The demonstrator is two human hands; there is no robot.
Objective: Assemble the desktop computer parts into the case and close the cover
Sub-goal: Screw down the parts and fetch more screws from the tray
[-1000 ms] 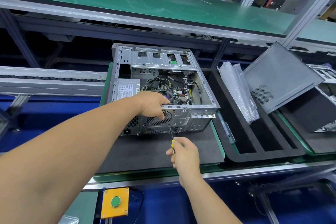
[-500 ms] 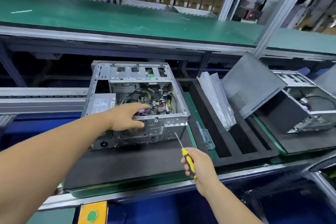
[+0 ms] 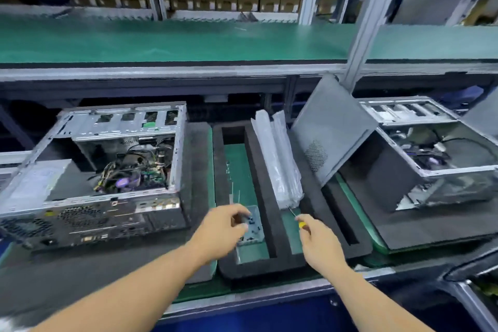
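Left hand (image 3: 225, 226) curled over small grey metal plate (image 3: 252, 226) in black foam tray (image 3: 265, 264), grip unclear through blur; right hand (image 3: 319, 244) pinching yellow-handled screwdriver (image 3: 296, 217), kept ready; open silver steel computer case (image 3: 107, 170) left of tray, uncovered.

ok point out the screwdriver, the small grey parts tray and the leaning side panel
screwdriver (image 3: 299, 222): head view, yellow handle above the right hand
small grey parts tray (image 3: 254, 226): head view, its right half
side panel (image 3: 332, 127): head view, middle of its grey face

by the left fingertips (image 3: 244, 226) lies a small grey metal plate (image 3: 252, 229); beyond them, matt black foam tray (image 3: 265, 178), glossy clear plastic bags (image 3: 280, 159), bare dull steel case (image 3: 172, 148).
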